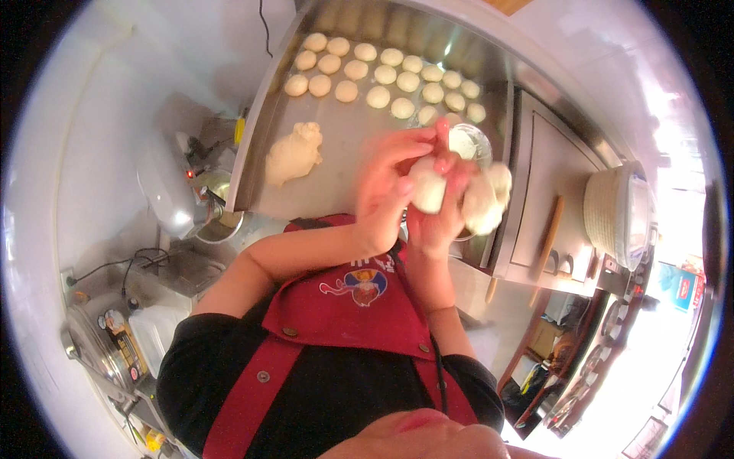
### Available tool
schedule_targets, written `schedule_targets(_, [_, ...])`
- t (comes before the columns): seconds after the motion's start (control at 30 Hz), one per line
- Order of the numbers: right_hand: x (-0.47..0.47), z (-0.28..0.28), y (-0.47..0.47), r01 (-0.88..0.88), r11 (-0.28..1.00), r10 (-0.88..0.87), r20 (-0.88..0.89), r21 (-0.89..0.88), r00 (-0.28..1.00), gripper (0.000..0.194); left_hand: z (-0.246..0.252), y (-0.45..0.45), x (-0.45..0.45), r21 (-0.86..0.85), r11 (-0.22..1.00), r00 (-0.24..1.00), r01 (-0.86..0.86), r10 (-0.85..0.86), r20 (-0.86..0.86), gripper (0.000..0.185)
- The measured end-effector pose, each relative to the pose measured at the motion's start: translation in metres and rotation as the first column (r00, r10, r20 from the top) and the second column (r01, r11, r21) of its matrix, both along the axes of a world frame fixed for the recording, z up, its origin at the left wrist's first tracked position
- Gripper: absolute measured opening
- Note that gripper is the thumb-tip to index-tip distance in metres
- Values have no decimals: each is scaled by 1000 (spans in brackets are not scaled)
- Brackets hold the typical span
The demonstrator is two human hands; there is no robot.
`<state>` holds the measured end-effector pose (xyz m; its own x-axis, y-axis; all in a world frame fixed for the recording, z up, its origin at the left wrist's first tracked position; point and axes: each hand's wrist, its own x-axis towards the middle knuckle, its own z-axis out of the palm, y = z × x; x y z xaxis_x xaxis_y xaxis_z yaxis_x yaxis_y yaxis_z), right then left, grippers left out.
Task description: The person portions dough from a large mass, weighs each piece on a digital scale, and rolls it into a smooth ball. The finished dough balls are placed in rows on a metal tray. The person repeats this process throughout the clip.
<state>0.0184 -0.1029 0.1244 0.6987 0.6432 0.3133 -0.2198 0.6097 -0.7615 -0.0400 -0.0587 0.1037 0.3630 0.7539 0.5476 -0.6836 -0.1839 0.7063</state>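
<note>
Both of my hands are raised close together over the right front of the metal worktop. A smooth lump of dough (pixel 427 186) sits between them, with the fingers of my left hand (pixel 390 183) curved around its side. My right hand (pixel 438 226) grips dough, and a larger ragged piece of dough (pixel 487 198) sticks out on its right side. Motion blurs the fingers. Behind my hands stands a bowl of white flour (pixel 464 142), partly hidden. Rows of round dough balls (pixel 407 81) lie at the back of the worktop. One big dough mass (pixel 295 154) rests at the left.
The steel worktop (pixel 344 149) has raised edges. At the left stands a stand mixer (pixel 172 189) with a metal bowl (pixel 221 226). To the right, a wooden rolling pin (pixel 549 238) lies on a metal surface (pixel 530 189) near a large pale lidded container (pixel 613 212).
</note>
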Motion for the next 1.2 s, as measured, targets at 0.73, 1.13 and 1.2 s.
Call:
schedule_targets(0.73, [-4,21,5,197,964,-54,596,-178,801,59,23,2,-11,-59,998,985,-29,19,-169,25])
schedule_targets(1.13, [23,16,8,331,929,-128,694,-167,709,67,37,23,-1,25,993,967,118,-109,-232,23])
schedule_targets(1.2, [15,18,10,307,929,-102,655,-206,749,69,32,19,-1,272,958,954,-89,160,-253,24])
